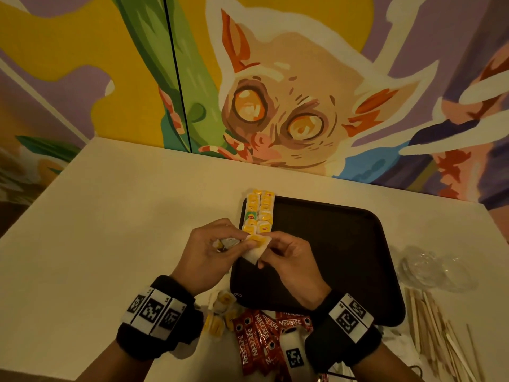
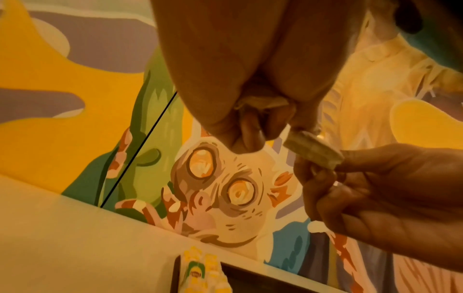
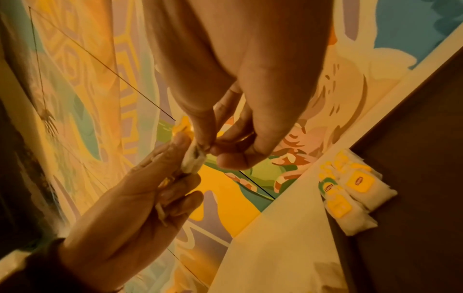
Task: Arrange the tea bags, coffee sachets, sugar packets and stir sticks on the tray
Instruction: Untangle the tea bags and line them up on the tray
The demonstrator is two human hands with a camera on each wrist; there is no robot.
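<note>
Tea bags [image 1: 259,211] on tray [image 1: 330,244] left edge

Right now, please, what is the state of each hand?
Left hand: closed, holding several tea bags and gripping one end of the tea bag between both hands.
Right hand: closed, pinching that same tea bag.

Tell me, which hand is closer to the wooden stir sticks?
Right. The right hand is over the tray, nearer the stir sticks at the table's right edge. The left hand is left of the tray, farther away.
</note>
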